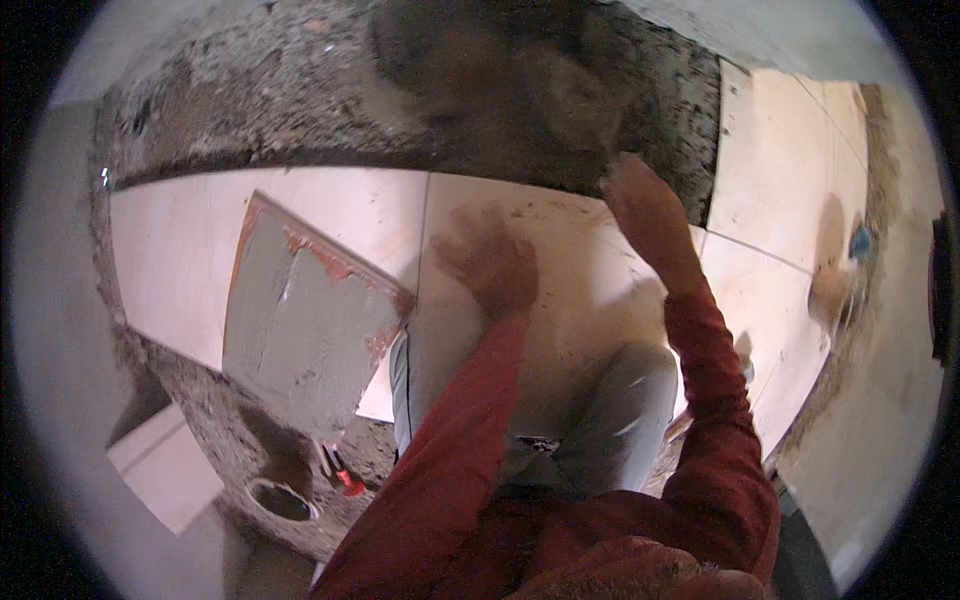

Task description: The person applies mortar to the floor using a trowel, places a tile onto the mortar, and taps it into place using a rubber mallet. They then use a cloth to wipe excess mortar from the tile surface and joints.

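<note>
Clear the brown crumbs (545, 209) off the flat, pale-beige floor tile (580, 260) bordering the rough, brown granular bed (250, 110). Left hand (490, 260): fingers spread, released. Right hand (645, 200), near bed: grasp indeterminable.

Right there on the floor, a flat, square-edged tile of reddish clay (310, 320) lies askew across paler tiles, coated side up, thick grey paste smeared over most of its face, bare terracotta showing along its far edge and one corner pointing away from the person. To the right of it, a smooth cream-pink floor tile (585, 265) sits flat, thin joints at both sides and brown crumbs strewn near its far edge, beyond which stretches a rough, gritty grey-brown bed (250, 110), its middle blurred and dark.
</note>
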Demonstrator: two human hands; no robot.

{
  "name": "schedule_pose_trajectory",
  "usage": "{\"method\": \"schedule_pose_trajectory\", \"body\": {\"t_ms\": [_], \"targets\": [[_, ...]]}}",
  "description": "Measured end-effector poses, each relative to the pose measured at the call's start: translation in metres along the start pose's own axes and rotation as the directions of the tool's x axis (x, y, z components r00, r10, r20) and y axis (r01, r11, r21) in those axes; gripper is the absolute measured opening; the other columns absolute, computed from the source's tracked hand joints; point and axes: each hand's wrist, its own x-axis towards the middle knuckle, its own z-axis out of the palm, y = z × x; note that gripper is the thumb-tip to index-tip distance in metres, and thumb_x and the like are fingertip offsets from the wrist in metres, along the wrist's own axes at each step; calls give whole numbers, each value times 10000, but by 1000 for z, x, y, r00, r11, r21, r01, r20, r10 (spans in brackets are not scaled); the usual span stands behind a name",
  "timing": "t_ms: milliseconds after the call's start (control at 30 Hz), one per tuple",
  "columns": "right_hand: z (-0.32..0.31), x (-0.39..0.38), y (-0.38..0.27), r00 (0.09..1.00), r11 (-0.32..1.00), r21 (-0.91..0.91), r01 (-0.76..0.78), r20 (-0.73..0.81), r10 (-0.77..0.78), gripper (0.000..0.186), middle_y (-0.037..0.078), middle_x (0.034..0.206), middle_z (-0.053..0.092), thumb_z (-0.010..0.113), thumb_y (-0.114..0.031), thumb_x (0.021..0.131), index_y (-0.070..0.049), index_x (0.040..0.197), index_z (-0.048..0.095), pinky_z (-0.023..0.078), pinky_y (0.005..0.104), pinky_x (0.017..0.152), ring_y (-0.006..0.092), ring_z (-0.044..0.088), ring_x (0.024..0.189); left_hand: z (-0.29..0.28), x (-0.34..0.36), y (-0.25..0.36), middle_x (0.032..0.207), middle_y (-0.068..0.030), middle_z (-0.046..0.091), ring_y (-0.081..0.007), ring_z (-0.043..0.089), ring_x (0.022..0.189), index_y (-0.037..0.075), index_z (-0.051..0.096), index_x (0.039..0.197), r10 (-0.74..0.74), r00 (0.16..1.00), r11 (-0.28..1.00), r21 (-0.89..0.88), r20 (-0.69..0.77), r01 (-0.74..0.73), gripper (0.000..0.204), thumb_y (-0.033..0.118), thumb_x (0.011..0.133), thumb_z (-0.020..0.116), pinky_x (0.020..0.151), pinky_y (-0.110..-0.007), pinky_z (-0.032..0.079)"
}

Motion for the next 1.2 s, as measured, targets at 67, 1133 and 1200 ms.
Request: {"method": "schedule_pose_trajectory", "body": {"t_ms": [67, 1133, 1200], "targets": [[8, -7, 14, 990, 854, -505, 121, 123, -67, 291, 94, 860, 602, 581, -276, 1009, -83, 1224, 546, 582, 382, 548, 259, 679, 656, 6, -12, 4, 1665, -243, 199, -655, 135, 1453, 186, 378, 1586, 2, 1000, 1000, -2, 11, -2, 748, 514, 944, 576, 1164, -759, 81], [64, 173, 11, 924, 788, 609, 94, 241, -297, 326, 113, 893, 715, 667, -325, 985, -62, 1167, 605, 590, 431, 623, 297, 687, 678, -7, -9, 9, 1655, -282, 193, -665, 112, 1453, 128, 376, 1577, 42, 999, 997, -71, 18, -40, 720, 459, 964, 558, 1166, -761, 50], [48, 166, 8, 832, 867, 224, 444, 256, -492, 310, 172, 897, 726, 643, -316, 986, -61, 1155, 595, 599, 492, 657, 370, 719, 748, -9, -8, 8, 1657, -285, 188, -669, 112, 1451, 138, 373, 1580, 33, 999, 997, -77, 31, -30, 718, 460, 966, 558, 1161, -768, 49]]}}
